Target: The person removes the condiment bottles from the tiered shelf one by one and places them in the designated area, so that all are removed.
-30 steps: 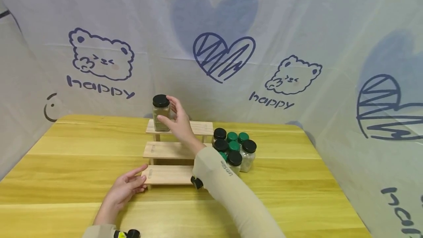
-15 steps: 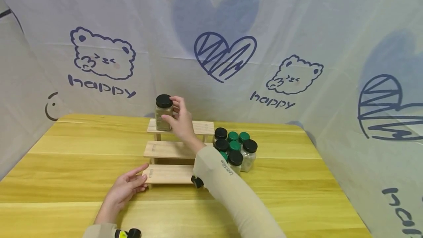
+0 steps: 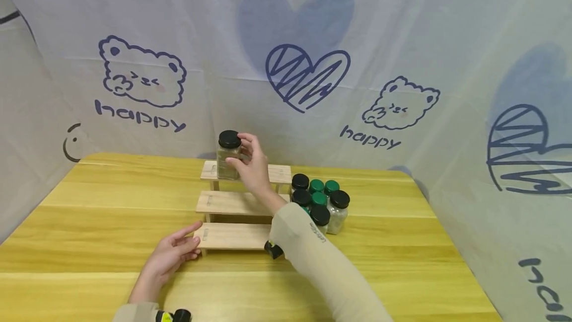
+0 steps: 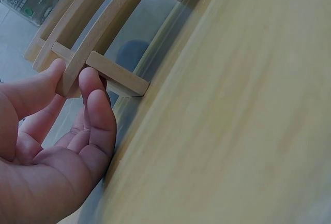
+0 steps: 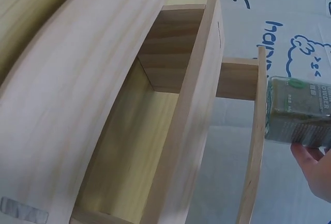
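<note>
My right hand (image 3: 255,165) grips a square clear spice jar (image 3: 229,155) with a black lid, thumb on its front and fingers at the lid's right side. The jar stands upright at the left part of the top tier of a three-tier wooden rack (image 3: 237,235). In the right wrist view, the labelled spice jar (image 5: 300,111) has its base right at the top board, with the right hand (image 5: 316,169) partly cut off. At the lowest tier's left end, my left hand (image 3: 172,252) pinches the board, its thumb (image 4: 54,76) on top and fingers below.
Right of the rack stands a tight group of jars, some with black lids (image 3: 339,199) and some with green lids (image 3: 319,199). The right forearm overlaps part of them. A printed cloth (image 3: 304,128) hangs behind the wooden table (image 3: 402,262).
The right hand has shifted the spice jar a little to the right along the top tier. My left hand keeps its place on the lowest tier's end.
</note>
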`<state>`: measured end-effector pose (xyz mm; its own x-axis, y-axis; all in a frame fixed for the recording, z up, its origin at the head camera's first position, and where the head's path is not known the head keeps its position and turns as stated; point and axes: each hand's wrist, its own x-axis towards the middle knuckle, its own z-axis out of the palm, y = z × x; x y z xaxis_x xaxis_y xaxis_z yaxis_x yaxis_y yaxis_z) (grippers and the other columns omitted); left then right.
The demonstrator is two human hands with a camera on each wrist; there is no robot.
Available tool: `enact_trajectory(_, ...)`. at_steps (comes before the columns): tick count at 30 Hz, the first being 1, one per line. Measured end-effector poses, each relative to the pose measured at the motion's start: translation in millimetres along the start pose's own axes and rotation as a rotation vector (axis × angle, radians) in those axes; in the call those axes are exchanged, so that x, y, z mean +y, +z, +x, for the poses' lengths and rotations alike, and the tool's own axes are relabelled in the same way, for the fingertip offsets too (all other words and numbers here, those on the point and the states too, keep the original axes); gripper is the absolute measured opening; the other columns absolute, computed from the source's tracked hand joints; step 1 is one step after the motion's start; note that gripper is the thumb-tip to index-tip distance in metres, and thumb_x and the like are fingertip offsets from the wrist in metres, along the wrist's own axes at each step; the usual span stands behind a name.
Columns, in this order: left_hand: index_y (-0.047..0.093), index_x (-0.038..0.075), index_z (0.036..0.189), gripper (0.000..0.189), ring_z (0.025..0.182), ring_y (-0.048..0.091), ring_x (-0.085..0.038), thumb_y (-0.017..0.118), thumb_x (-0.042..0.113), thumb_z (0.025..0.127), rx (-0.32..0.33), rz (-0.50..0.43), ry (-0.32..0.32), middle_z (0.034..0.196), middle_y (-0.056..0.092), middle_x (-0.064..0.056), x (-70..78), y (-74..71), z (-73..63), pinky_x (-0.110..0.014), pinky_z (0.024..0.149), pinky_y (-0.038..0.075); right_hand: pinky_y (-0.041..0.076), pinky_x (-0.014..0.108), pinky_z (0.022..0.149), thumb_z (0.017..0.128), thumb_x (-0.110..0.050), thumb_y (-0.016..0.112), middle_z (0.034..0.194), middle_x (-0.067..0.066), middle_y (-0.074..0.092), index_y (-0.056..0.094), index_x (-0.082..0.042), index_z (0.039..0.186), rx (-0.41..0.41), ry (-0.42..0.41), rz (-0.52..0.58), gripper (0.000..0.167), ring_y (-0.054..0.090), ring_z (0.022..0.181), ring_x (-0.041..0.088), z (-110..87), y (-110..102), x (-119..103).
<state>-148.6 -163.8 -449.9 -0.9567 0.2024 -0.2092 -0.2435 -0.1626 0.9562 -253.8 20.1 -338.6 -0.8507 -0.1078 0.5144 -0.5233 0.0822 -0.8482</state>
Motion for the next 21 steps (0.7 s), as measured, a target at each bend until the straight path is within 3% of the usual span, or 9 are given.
enact_trajectory(6,0.032,-0.005,0.133,0.052,0.072,0.056,-0.012,0.056,0.006,0.088,-0.007,0.003,0.007,0.085,0.058,-0.003,0.8,0.9,0.5,-0.024,0.067,0.049,0.046,0.029,0.084,0.075,0.009,0.065,0.119,0.02,0.051,0.043,0.0,0.121,0.01,-0.002,0.014,0.051,0.052,0.104,0.027,-3.2,-7,-5)
enact_trajectory(13,0.036,-0.003,0.132,0.05,0.072,0.056,-0.012,0.056,0.006,0.088,-0.006,-0.004,0.015,0.085,0.058,-0.003,-0.7,0.7,0.3,-0.023,0.066,0.049,0.045,0.042,0.084,0.075,0.013,0.062,0.116,0.028,0.051,0.041,0.008,0.12,0.007,-0.017,0.034,0.05,0.051,0.102,0.038,-16.2,-17,-34)
enact_trajectory(21,0.045,0.004,0.13,0.044,0.072,0.057,-0.012,0.057,0.006,0.087,-0.01,-0.013,0.016,0.084,0.059,-0.003,-1.1,0.6,-0.5,-0.023,0.066,0.049,0.046,0.044,0.081,0.076,0.014,0.061,0.115,0.027,0.052,0.04,0.008,0.121,-0.019,-0.007,0.055,0.05,0.052,0.099,0.037,-26.4,-30,-35)
